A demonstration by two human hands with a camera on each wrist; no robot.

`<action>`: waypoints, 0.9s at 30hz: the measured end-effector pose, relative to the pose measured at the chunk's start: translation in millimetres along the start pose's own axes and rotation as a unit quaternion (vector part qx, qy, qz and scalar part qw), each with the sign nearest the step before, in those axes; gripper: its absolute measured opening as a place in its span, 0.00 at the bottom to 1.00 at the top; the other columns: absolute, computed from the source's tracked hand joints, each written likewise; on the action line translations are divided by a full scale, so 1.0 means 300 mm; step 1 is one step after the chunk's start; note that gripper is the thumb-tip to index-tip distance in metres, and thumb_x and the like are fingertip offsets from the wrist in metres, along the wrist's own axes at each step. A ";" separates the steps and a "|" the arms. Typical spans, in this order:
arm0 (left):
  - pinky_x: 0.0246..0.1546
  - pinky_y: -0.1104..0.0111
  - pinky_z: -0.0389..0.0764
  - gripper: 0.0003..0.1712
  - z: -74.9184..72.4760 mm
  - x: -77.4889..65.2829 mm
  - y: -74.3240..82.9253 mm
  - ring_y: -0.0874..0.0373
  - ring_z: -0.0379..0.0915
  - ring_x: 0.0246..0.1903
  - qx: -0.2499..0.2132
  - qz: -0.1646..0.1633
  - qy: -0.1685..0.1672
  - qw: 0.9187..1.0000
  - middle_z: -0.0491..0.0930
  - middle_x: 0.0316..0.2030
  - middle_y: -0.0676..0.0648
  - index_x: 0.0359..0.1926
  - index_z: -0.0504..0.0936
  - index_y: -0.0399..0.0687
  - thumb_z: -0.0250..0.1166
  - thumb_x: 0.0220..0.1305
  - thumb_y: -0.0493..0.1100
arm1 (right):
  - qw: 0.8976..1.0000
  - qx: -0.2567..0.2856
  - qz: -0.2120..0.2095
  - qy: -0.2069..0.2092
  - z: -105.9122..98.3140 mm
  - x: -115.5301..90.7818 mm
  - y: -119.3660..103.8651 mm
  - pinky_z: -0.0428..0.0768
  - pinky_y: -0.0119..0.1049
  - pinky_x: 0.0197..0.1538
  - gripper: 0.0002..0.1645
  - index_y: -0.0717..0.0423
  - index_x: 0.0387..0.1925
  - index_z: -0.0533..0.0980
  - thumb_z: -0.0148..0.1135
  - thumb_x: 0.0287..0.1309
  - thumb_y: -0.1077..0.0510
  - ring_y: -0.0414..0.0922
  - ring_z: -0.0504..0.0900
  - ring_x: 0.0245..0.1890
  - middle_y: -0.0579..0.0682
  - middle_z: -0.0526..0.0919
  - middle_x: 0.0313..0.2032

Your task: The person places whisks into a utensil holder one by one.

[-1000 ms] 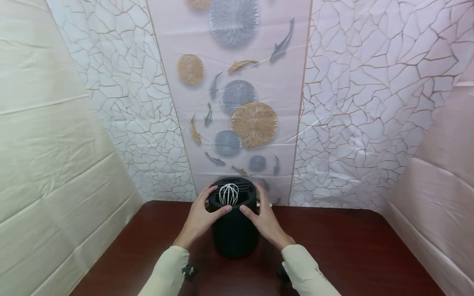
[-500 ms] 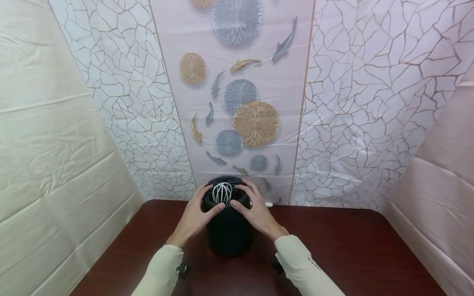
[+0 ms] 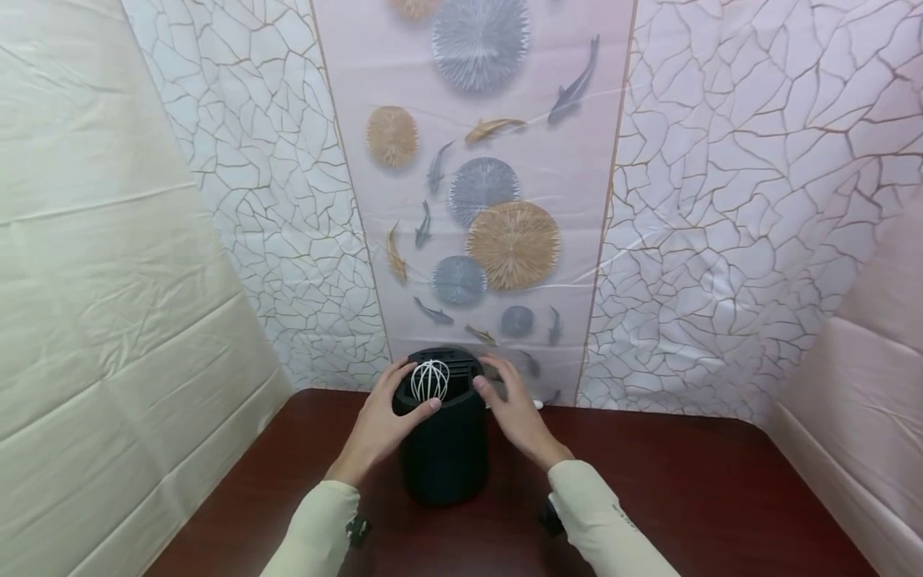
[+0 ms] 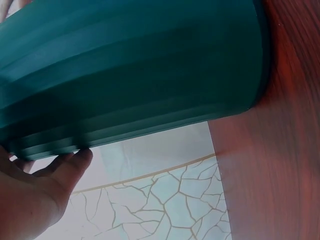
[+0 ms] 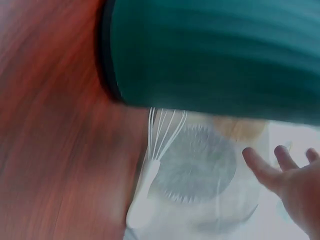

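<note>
Right hand (image 3: 521,417): drawn away toward the right since half a second ago, its thumb gone from the front rim of the dark green holder (image 3: 443,457).
Holder: on the worktop (image 3: 692,481), its base a little forward of the back edge; surface runs well out to its left and right.
Holder's axis: long axis upright, mouth facing up.
Upright whisk (image 3: 430,381): inside the holder, toward the mouth's left front; wire loops up, long axis near vertical, lower end hidden.
Left hand: clamped on the holder's upper left (image 3: 378,421), thumb at the front of the rim, fingers along the side.
Right hand's hold: fingers spread and apart from the holder's right side, leaving a gap; whether the thumb touches the rim, I cannot tell.
Lying whisk (image 5: 142,195): behind the holder by the worktop's back edge, handle pointing right, wires running in behind the holder.
Sleeves (image 3: 320,521): pale, nearer the viewer than the holder, one each side.
Backdrop (image 3: 461,192): rises behind the holder, patterned with discs and fish.
Side cloths (image 3: 108,280): well apart from the holder, left and right.
</note>
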State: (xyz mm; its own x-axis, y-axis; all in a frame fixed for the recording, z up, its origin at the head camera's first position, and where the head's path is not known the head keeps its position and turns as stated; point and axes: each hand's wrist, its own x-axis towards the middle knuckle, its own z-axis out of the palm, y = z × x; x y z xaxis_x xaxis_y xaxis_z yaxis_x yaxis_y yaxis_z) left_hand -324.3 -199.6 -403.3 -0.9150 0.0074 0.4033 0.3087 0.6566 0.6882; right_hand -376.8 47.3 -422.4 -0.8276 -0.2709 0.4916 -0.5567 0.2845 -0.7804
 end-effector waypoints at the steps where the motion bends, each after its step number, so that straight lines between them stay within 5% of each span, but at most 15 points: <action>1: 0.73 0.36 0.61 0.50 -0.001 0.000 0.000 0.44 0.56 0.78 -0.001 -0.001 0.001 1.000 0.57 0.81 0.53 0.78 0.68 0.61 0.70 0.61 0.73 | 1.000 0.004 0.011 0.006 -0.013 0.007 0.010 0.71 0.63 0.69 0.33 0.53 0.76 0.68 0.56 0.80 0.42 0.57 0.69 0.72 0.56 0.67 0.75; 8: 0.73 0.35 0.61 0.50 -0.012 0.002 -0.007 0.45 0.55 0.79 -0.011 -0.019 0.001 1.000 0.57 0.81 0.56 0.78 0.69 0.64 0.72 0.59 0.74 | 0.997 -0.022 0.072 -0.010 -0.098 0.078 0.108 0.76 0.59 0.65 0.30 0.62 0.73 0.69 0.53 0.82 0.48 0.61 0.76 0.66 0.62 0.76 0.67; 15: 0.72 0.35 0.61 0.50 -0.013 0.011 -0.012 0.46 0.54 0.79 -0.033 -0.026 0.003 0.999 0.57 0.80 0.58 0.77 0.70 0.65 0.74 0.57 0.73 | 0.988 -0.123 0.065 -0.069 -0.120 0.103 0.231 0.81 0.59 0.57 0.23 0.70 0.66 0.74 0.51 0.82 0.59 0.64 0.81 0.58 0.68 0.80 0.60; 21: 0.72 0.35 0.62 0.49 0.001 0.005 -0.008 0.46 0.55 0.79 -0.046 -0.023 0.000 0.999 0.57 0.80 0.59 0.77 0.70 0.66 0.75 0.58 0.71 | 0.961 -0.227 0.060 -0.143 -0.095 0.084 0.327 0.76 0.63 0.63 0.22 0.72 0.66 0.73 0.53 0.78 0.63 0.67 0.76 0.64 0.70 0.77 0.63; 27: 0.72 0.35 0.61 0.49 0.003 -0.002 -0.008 0.48 0.54 0.79 -0.053 -0.022 0.004 0.998 0.57 0.80 0.60 0.77 0.70 0.67 0.75 0.57 0.71 | 0.927 -0.307 0.097 -0.191 -0.069 0.067 0.395 0.67 0.74 0.66 0.29 0.68 0.74 0.67 0.55 0.78 0.61 0.70 0.64 0.73 0.70 0.69 0.72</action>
State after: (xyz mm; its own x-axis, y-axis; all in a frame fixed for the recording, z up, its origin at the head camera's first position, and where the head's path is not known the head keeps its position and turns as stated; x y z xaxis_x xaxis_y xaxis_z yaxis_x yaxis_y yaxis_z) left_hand -324.7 -200.5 -405.9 -0.9264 -0.0252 0.3757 0.2948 0.5723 0.7652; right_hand -461.0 94.5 -497.0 -0.8963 -0.4317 0.1008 -0.4322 0.8002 -0.4158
